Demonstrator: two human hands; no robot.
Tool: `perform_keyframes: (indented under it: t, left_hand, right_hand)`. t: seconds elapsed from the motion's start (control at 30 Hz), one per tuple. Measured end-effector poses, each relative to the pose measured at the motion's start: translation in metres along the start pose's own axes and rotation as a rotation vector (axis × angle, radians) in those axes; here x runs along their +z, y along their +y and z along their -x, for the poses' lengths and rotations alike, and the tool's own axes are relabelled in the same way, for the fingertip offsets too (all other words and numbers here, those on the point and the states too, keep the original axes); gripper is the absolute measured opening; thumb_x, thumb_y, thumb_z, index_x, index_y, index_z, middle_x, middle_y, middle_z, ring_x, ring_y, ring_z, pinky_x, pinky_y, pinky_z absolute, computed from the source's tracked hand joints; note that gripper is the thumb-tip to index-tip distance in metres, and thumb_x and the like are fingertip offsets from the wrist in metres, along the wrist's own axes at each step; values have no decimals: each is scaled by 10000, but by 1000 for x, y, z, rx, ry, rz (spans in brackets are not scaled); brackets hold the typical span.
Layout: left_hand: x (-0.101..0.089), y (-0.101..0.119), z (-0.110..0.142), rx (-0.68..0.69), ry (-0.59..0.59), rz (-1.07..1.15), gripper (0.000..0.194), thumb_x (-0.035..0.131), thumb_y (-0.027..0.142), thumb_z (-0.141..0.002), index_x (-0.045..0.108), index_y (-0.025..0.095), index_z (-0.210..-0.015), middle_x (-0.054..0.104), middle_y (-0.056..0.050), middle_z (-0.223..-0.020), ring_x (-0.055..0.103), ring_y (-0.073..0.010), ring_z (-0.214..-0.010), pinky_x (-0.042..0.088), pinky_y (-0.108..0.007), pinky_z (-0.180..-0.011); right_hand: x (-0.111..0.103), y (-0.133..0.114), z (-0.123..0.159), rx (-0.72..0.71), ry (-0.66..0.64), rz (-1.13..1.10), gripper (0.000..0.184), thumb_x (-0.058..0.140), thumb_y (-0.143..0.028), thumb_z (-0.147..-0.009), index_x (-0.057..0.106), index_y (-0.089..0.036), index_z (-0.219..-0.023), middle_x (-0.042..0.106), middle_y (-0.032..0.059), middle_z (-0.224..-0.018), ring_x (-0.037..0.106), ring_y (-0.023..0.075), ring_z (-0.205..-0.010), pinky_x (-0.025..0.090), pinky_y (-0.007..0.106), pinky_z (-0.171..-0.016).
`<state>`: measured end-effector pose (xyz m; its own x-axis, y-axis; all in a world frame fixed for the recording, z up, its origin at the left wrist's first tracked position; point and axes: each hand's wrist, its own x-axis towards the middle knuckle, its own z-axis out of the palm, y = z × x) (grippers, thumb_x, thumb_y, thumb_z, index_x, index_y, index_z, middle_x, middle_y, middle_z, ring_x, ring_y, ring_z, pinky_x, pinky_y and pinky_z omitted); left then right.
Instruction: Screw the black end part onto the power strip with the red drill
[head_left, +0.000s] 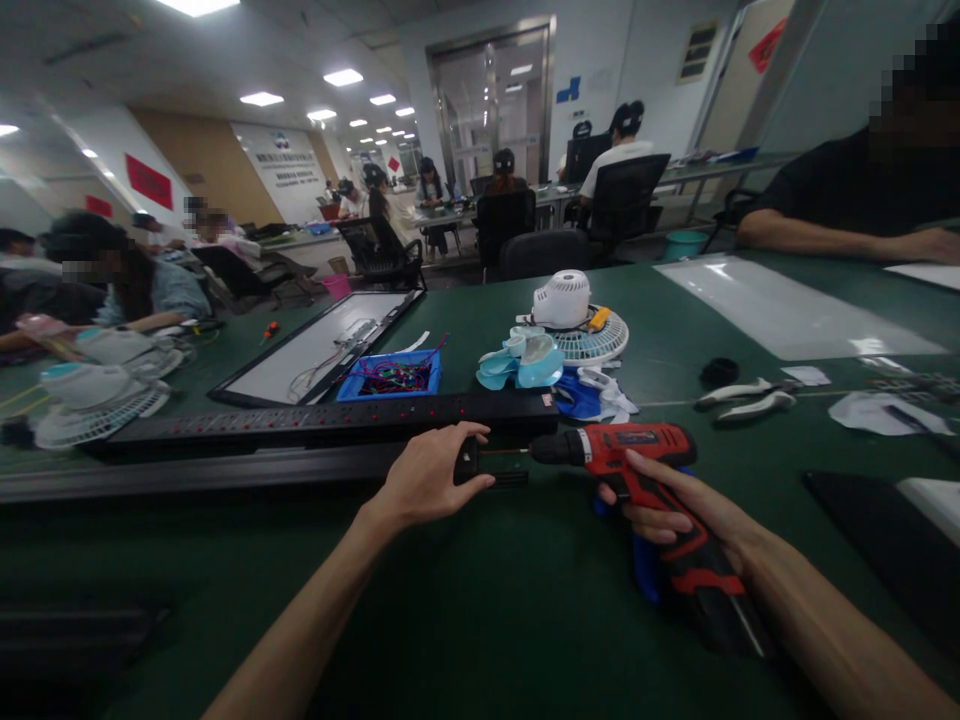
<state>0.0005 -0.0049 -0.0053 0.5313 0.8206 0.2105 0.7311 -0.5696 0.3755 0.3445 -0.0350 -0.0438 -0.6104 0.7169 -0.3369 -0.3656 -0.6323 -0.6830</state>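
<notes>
My right hand (679,510) is wrapped round the grip of a red and black cordless drill (637,455), which lies level and points left. The bit of the drill meets a small black part (491,468) that my left hand (431,480) pinches between thumb and fingers just above the green table (525,600). Right behind my hands a long black strip (330,420) with a row of red dots lies across the table.
Behind the strip are a blue tray of coloured wires (390,378), a framed white panel (315,350), fan parts (562,320) and blue blades (521,362). Pliers (742,397) lie to the right. A dark object (892,540) sits at the right edge. Other people work around the tables.
</notes>
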Motion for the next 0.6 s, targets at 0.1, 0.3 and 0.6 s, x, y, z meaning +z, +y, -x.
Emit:
perform_keyframes:
  t: [0.1, 0.3, 0.6]
  left_hand:
    - [0, 0, -1, 1, -4, -1, 559, 770, 386, -888, 529, 266, -1378, 717, -45, -1252, 692, -274, -1142, 528, -444, -1026]
    - [0, 0, 0, -5, -8, -10, 567, 776, 382, -886, 525, 267, -1381, 711, -43, -1273, 686, -274, -1152, 529, -445, -1024]
    - [4, 0, -1, -42, -3, -114, 679, 809, 486, -839, 523, 231, -1400, 709, -78, -1227, 692, -298, -1103, 536, -463, -1010]
  right_hand:
    - [-1, 0, -2, -1, 16, 4, 507, 736, -549, -918, 796, -47, -878, 351, -118, -402, 125, 20, -362, 406, 127, -389]
    - [-7, 0, -5, 33, -4, 38, 514, 697, -546, -945, 795, -46, -878, 339, -120, -385, 140, 28, -359, 407, 131, -391]
    - [-4, -2, -1, 4, 10, 63, 460, 744, -514, -927, 806, -60, -972, 374, -113, -475, 122, 22, -413, 379, 120, -409]
